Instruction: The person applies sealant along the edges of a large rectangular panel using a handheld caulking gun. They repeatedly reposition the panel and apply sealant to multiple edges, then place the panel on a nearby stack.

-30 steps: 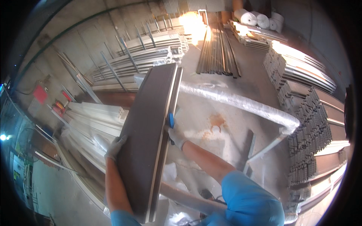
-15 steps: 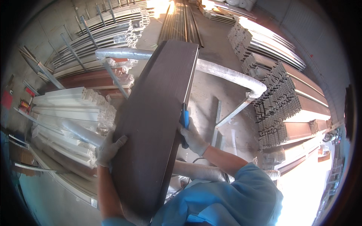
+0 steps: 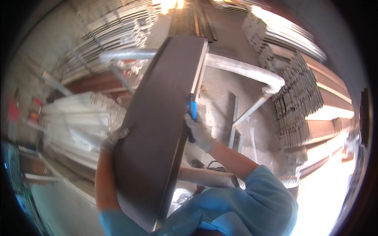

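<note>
A long dark brown panel [image 3: 157, 118] lies lengthwise in front of me, its near end close to my body. My left hand [image 3: 114, 140], in a pale glove, holds the panel's left edge with the thumb on top; the other fingers are mostly hidden. At the right edge, my gloved right hand [image 3: 201, 135] is closed round a blue-and-black hand tool [image 3: 193, 111]. That tool stands upright in the picture against the panel's side, and its working end cannot be made out.
Wrapped support bars [image 3: 246, 70] pass beneath the panel. Stacks of pale profiles [image 3: 78, 122] fill the left, and brown-and-white stacks [image 3: 299, 90] the right. Long strips [image 3: 189, 19] lie on the floor beyond. A metal stand leg [image 3: 235, 118] is at my right.
Both hands appear slightly farther forward along the panel, with the tool still in the right. The view has shifted a little and its sides are now blurred.
</note>
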Tool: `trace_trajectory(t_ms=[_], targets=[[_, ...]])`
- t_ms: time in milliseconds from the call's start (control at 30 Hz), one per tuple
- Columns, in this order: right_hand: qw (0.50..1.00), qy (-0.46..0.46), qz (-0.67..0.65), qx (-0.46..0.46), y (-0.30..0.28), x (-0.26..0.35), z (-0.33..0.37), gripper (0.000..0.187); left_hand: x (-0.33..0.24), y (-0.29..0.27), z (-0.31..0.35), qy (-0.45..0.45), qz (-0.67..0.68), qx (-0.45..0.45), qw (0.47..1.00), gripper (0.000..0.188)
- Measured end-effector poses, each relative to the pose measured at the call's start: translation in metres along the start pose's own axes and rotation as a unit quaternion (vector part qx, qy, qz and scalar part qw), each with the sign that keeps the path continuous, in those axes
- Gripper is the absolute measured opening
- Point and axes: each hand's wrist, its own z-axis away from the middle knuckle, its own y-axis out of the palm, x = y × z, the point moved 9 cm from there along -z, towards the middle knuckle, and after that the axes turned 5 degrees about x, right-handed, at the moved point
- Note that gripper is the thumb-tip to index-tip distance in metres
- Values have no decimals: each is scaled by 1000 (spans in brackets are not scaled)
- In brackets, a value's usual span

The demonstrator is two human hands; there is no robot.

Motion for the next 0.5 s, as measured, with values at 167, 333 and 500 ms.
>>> trace_trajectory(t_ms=[167,333,500], targets=[[995,-49,81,-15,-19,40,15,41,-11,31,5,60,-174,3,983,111],[993,3,113,22,-45,56,73,43,17,49,46,-15,-249,-109,962,108],[998,-32,8,47,-64,62,138,33,12,141,97,100,-228,-13,968,98]])
